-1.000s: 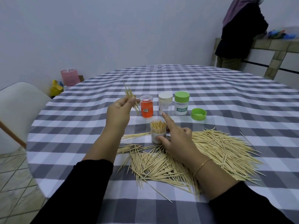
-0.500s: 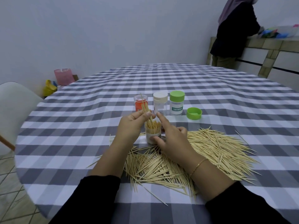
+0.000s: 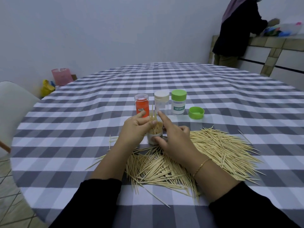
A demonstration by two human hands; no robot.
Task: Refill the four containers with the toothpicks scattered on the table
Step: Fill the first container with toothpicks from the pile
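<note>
An open clear container point(image 3: 154, 137), packed with upright toothpicks, stands between my hands. My left hand point(image 3: 136, 127) pinches a small bunch of toothpicks point(image 3: 152, 116) whose lower ends are in the container's mouth. My right hand point(image 3: 174, 137) holds the container's side with thumb and fingers, index finger raised. A wide pile of loose toothpicks point(image 3: 213, 145) lies on the checked tablecloth around and under my wrists. Behind stand an orange container point(image 3: 141, 105), a white-capped container point(image 3: 161, 102) and a green-capped container point(image 3: 178, 102).
A loose green lid point(image 3: 196, 113) lies right of the green-capped container. A white chair point(image 3: 13, 104) stands at the table's left edge. Another person point(image 3: 235, 28) stands at a tiled counter at the far right. Bags sit on the floor by the wall.
My left hand came down from beside the orange container and lowered its bunch of toothpicks into the open container. My right hand stayed on the container.
</note>
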